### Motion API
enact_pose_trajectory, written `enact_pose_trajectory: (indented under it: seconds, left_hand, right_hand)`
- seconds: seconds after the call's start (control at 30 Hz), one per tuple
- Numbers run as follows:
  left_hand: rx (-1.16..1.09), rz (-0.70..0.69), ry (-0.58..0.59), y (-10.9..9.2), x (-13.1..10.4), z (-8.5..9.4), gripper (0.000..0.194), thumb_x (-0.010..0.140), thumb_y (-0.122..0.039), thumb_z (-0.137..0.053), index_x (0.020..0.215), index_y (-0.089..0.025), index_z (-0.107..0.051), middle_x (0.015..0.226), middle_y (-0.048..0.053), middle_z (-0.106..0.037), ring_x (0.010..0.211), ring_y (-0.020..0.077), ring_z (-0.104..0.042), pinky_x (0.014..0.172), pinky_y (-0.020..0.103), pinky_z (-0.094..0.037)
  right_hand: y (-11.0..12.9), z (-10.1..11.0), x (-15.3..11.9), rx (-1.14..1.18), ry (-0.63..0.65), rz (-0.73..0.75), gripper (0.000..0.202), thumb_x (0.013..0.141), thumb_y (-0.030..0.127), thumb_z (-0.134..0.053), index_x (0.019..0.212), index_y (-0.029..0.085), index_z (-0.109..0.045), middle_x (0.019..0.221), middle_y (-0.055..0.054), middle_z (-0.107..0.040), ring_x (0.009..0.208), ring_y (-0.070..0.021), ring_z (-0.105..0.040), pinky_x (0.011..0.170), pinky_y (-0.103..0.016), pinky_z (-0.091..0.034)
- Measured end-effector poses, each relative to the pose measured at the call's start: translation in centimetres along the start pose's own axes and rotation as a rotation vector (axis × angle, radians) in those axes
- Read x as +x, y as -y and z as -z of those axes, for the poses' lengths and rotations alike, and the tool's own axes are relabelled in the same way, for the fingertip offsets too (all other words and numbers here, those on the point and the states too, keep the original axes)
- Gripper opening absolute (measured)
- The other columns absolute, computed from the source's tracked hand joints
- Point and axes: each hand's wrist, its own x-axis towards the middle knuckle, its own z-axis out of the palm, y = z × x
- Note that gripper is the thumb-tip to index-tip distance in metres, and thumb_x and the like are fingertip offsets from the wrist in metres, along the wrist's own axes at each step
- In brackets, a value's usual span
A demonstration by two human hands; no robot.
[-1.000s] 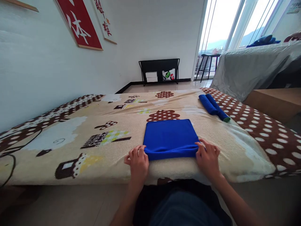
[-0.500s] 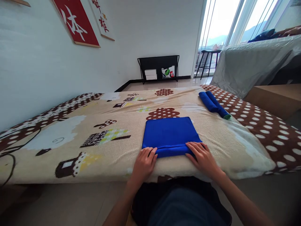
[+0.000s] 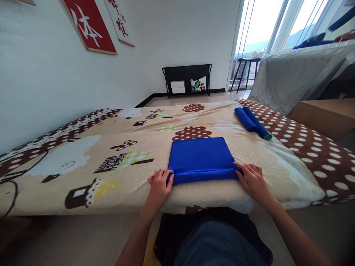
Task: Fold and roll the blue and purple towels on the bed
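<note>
A blue cloth lies flat on the bed, its near edge turned over into a narrow fold. At the fold's left end, my left hand pinches the corner between thumb and fingers. My right hand grips the fold's right end in the same way, fingers closed round the corner. Between the two hands the folded strip runs nearly straight. Farther off on the right, two blue rolled cloths lie side by side, one showing a green end.
A cream patterned blanket with brown dotted borders covers the bed. Beyond it stands a low black rack. To the right are a cardboard box, a plastic-covered piece of furniture and a stool. Black cables lie at the left.
My hands have moved apart along the folded edge, the left one leftward and the right one rightward, out to its two ends. The rolled cloths have stayed in place.
</note>
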Motion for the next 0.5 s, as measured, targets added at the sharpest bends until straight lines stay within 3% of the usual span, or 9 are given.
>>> enact_pose_trajectory:
  seconds: [0.07, 0.13, 0.27, 0.4, 0.5]
  left_hand:
    - [0.057, 0.026, -0.113, -0.7, -0.1, -0.2, 0.021, 0.096, -0.022, -0.051, 0.109, -0.024, -0.067, 0.110, 0.010, -0.066, 0.106, 0.0287, -0.057, 0.092, 0.046, -0.034]
    - [0.089, -0.053, -0.164, -1.0, -0.3, -0.2, 0.026, 0.094, -0.014, -0.049, 0.111, -0.024, -0.067, 0.114, 0.010, -0.066, 0.109, 0.0285, -0.057, 0.096, 0.047, -0.033]
    - [0.061, -0.302, -0.068, -0.3, -1.3, 0.5, 0.034, 0.094, -0.008, -0.045, 0.118, -0.024, -0.063, 0.115, 0.008, -0.069, 0.108, 0.0236, -0.062, 0.099, 0.043, -0.033]
    - [0.017, -0.357, 0.027, 1.4, -2.6, 1.5, 0.043, 0.095, -0.012, -0.047, 0.135, -0.024, -0.052, 0.132, 0.009, -0.064, 0.123, 0.0237, -0.058, 0.102, 0.041, -0.032]
    - [-0.009, -0.343, 0.028, 2.3, -2.8, 1.6, 0.041, 0.097, -0.016, -0.048, 0.137, -0.025, -0.050, 0.135, 0.008, -0.063, 0.125, 0.0231, -0.056, 0.102, 0.040, -0.031]
  right_hand:
    - [0.6, -0.2, 0.1, -0.058, -0.078, -0.024, 0.033, 0.100, 0.032, -0.051, 0.130, 0.021, -0.059, 0.112, -0.008, -0.068, 0.103, -0.0236, -0.060, 0.093, -0.040, -0.038]
    - [0.7, -0.2, 0.0, -0.075, -0.121, 0.018, 0.028, 0.100, 0.026, -0.052, 0.126, 0.023, -0.062, 0.116, -0.008, -0.068, 0.106, -0.0231, -0.060, 0.096, -0.041, -0.037]
    - [-0.3, 0.6, -1.0, 0.034, 0.015, 0.191, 0.031, 0.101, 0.019, -0.046, 0.127, 0.026, -0.061, 0.123, -0.005, -0.067, 0.115, -0.0208, -0.060, 0.101, -0.040, -0.036]
    - [-1.6, 1.5, -1.9, 0.104, 0.137, 0.221, 0.044, 0.100, 0.028, -0.049, 0.144, 0.027, -0.049, 0.136, -0.005, -0.061, 0.127, -0.0223, -0.053, 0.105, -0.042, -0.036]
    - [-2.0, 1.3, -1.9, 0.126, 0.132, 0.181, 0.046, 0.101, 0.029, -0.049, 0.147, 0.028, -0.045, 0.134, -0.004, -0.062, 0.125, -0.0217, -0.054, 0.105, -0.041, -0.038]
